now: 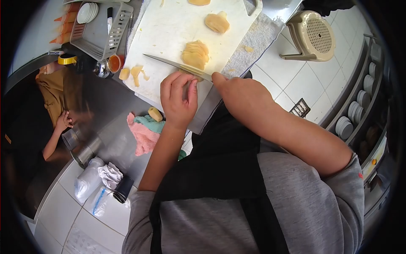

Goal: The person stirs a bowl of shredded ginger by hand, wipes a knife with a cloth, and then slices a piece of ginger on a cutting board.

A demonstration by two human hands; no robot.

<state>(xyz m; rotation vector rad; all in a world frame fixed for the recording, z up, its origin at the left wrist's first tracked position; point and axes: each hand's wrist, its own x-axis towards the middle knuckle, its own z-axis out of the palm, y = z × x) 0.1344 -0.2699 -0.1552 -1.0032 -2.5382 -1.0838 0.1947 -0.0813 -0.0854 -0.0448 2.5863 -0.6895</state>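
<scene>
My right hand grips the handle of a long knife whose blade lies flat across the white cutting board. My left hand rests at the board's near edge, fingers curled over a piece under the blade; what it holds is hidden. A pile of sliced potato sits just beyond the blade. A peeled potato half lies farther back, and thin peel scraps lie at the board's left edge.
A pink and teal cloth with a small potato piece lies on the steel counter. A dish rack stands at the back left. A beige stool sits on the tiled floor. Another person's arm is at the left.
</scene>
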